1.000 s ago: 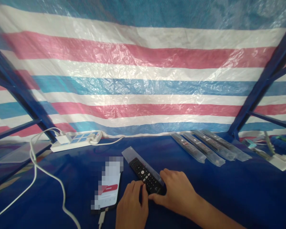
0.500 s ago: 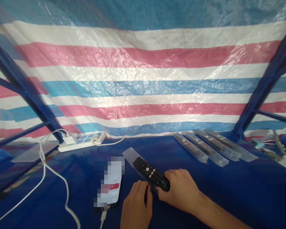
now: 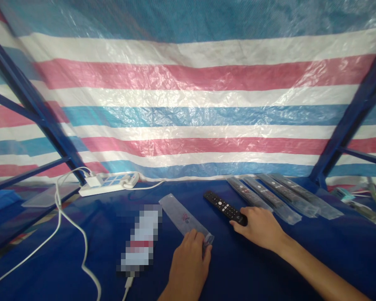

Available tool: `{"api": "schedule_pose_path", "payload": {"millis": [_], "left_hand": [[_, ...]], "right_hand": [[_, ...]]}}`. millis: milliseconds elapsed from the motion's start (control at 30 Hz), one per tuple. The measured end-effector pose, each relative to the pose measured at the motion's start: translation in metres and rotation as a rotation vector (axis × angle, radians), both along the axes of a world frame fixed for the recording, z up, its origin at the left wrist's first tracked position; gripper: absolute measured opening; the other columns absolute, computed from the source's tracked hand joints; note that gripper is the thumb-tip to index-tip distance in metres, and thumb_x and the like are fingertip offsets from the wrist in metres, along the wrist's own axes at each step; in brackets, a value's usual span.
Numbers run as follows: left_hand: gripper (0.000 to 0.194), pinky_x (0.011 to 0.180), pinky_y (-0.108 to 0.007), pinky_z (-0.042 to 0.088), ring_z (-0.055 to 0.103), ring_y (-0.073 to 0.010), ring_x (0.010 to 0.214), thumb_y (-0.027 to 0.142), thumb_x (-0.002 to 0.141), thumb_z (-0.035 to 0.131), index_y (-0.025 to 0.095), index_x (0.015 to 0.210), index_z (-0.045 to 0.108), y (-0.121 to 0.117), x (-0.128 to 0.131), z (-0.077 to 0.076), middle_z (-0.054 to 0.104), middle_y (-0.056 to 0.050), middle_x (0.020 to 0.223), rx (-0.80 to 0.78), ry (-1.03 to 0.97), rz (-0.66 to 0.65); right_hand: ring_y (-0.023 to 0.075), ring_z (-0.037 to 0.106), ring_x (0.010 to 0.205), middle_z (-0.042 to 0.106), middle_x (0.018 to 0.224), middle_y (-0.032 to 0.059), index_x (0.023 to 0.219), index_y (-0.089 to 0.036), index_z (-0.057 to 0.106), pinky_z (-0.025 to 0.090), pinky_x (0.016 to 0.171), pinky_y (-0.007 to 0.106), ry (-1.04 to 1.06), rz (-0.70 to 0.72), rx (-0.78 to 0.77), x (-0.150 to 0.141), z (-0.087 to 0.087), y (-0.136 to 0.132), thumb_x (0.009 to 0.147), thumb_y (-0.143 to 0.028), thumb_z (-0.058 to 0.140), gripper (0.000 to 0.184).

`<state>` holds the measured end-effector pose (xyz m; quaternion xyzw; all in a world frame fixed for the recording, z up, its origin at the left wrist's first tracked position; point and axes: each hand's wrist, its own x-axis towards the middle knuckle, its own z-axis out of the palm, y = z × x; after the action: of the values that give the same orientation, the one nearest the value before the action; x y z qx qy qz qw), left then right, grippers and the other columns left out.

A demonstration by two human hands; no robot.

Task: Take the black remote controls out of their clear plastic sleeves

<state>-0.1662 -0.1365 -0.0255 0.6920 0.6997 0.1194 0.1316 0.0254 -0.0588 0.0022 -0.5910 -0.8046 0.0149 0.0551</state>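
Note:
My right hand [image 3: 260, 228] grips the near end of a black remote control [image 3: 221, 205], thumb on one side and fingers on the other. The remote lies at a slant, buttons up, outside any wrapping. To its left lies a flat, clear plastic sleeve [image 3: 181, 213] with a small dark red print. My left hand [image 3: 189, 261] is closed on the sleeve's near end, where the plastic is crumpled by the fingertips. Several more remotes in clear sleeves [image 3: 263, 194] lie side by side at the back right, just past my right hand.
A blurred-out phone [image 3: 141, 240] on a white charging cable [image 3: 128, 284] lies left of the sleeve. Behind it stands a white power strip [image 3: 109, 184]. Blue metal bars [image 3: 341, 125] frame both sides of the blue table [image 3: 244, 276], and a striped plastic sheet [image 3: 188, 104] hangs behind.
The remote was lying over the sleeve; my right hand has carried it right and away, so the two are apart. My left hand has shifted slightly right and now grips the sleeve's near end.

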Motion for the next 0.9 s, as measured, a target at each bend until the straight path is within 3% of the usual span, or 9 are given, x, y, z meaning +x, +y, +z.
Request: {"api": "schedule_pose_path", "payload": {"millis": [267,500,700,900], "left_hand": [[0.024,0.078,-0.028,0.043,0.061,-0.0187,0.091,0.012,0.093,0.036,0.016,0.093,0.060,0.007,-0.002,0.016,0.065,-0.006,0.098,-0.107,0.041,-0.015],[0.027,0.071,-0.026,0.039,0.063,-0.0177,0.081,0.012,0.093,0.039,0.017,0.082,0.063,0.024,-0.007,0.018,0.066,-0.005,0.087,-0.029,0.025,-0.051],[0.028,0.070,-0.024,0.038,0.062,-0.0155,0.078,0.010,0.092,0.039,0.016,0.080,0.063,0.032,-0.009,0.011,0.065,-0.004,0.083,0.075,-0.021,-0.005],[0.023,0.069,-0.025,0.037,0.061,-0.0163,0.078,0.013,0.092,0.042,0.017,0.081,0.063,0.035,-0.014,0.007,0.065,-0.004,0.085,0.144,0.056,0.095]], "right_hand": [[0.0300,0.068,0.083,0.072,0.087,0.0113,0.085,-0.017,0.065,0.042,0.065,0.032,-0.007,0.021,-0.006,-0.001,-0.006,0.002,0.081,-0.052,0.055,0.036],[0.0237,0.066,0.076,0.071,0.078,0.0065,0.075,-0.020,0.066,0.032,0.057,0.027,0.136,0.061,-0.174,0.014,-0.006,-0.004,0.076,-0.048,0.060,0.029],[0.0182,0.060,0.066,0.066,0.069,0.0028,0.067,-0.020,0.061,0.028,0.055,0.025,0.250,0.091,-0.134,0.024,0.012,-0.013,0.075,-0.046,0.061,0.028],[0.0132,0.052,0.058,0.057,0.061,-0.0013,0.059,-0.019,0.055,0.026,0.052,0.024,0.347,0.248,-0.179,0.041,0.028,-0.020,0.074,-0.047,0.063,0.033]]}}
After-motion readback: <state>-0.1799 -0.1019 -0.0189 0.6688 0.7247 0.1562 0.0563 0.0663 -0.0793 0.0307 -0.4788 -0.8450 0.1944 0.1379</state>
